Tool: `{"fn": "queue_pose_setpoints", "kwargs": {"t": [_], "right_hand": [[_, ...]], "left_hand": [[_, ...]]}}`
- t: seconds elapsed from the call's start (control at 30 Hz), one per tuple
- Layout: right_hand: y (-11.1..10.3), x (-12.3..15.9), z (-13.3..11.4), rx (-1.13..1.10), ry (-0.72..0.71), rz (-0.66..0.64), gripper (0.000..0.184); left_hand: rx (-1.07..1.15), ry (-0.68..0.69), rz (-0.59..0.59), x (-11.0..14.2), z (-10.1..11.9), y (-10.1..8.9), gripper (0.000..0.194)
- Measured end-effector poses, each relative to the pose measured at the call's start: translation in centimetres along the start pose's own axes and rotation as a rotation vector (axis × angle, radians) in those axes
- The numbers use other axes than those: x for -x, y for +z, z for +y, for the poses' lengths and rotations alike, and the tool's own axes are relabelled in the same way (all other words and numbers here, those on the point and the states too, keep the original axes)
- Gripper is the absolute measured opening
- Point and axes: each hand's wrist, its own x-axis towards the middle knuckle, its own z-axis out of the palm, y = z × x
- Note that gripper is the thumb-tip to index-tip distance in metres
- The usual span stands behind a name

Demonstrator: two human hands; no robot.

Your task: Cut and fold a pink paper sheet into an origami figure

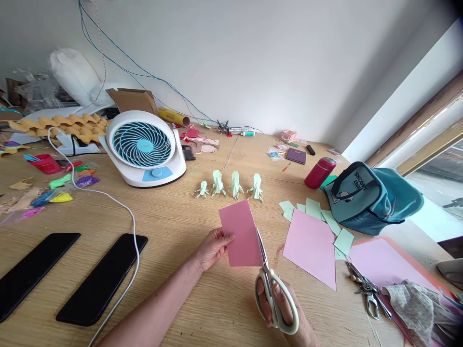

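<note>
The 2 hands are closed, L hand (pixel 212 249) pinching the L edge of the pink sheet (pixel 240 233) btwn thumb & fingers above the tabletop (pixel 181 221), R hand (pixel 285 306) curled thru the handles of the scissors (pixel 266 275), blades at the sheet's R edge, w/ 4 green paper figures (pixel 235 183) standing just beyond.

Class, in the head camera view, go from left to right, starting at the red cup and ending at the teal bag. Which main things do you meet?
Red cup → white fan → left hand → held pink paper → scissors → loose pink sheet → teal bag.
</note>
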Motion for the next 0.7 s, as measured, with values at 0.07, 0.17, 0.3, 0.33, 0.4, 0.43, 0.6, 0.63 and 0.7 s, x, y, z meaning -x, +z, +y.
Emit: {"fn": "queue_pose_setpoints", "kwargs": {"t": [0.07, 0.17, 0.3, 0.33, 0.4, 0.43, 0.6, 0.63, 0.7], "right_hand": [[-0.2, 0.1, 0.0, -0.008, -0.023, 0.032, 0.047], [-0.8, 0.2, 0.1, -0.037, -0.044, 0.066, 0.046], [-1.3, 0.4, -0.1, -0.056, -0.041, 0.017, 0.046], [-1.3, 0.4, -0.1, -0.051, -0.046, -0.004, 0.047], [-1.2, 0.4, -0.2, -0.041, -0.039, -0.044, 0.047], [-1.2, 0.4, -0.2, -0.039, -0.027, -0.06, 0.047], [-1.1, 0.4, -0.2, -0.047, -0.02, -0.108, 0.048], [-1.1, 0.4, -0.2, -0.047, -0.016, -0.115, 0.049], [-1.1, 0.5, -0.2, -0.046, -0.001, -0.131, 0.05]], "left_hand": [[0.006, 0.0, 0.001, 0.0, -0.1, -0.1, 0.027], [0.019, 0.002, 0.006, -0.1, -0.1, -0.4, 0.023], [0.045, 0.003, 0.002, -0.2, -0.1, -0.7, 0.023], [0.054, 0.004, 0.002, -0.3, -0.2, -0.7, 0.023], [0.076, 0.01, 0.005, -0.3, -0.2, -0.9, 0.022], [0.089, 0.016, 0.008, -0.4, -0.2, -1.0, 0.023], [0.163, 0.06, 0.036, -0.7, -0.1, -1.5, 0.03], [0.178, 0.068, 0.044, -0.8, -0.1, -1.6, 0.03], [0.205, 0.082, 0.058, -0.9, -0.1, -1.9, 0.03]]}}
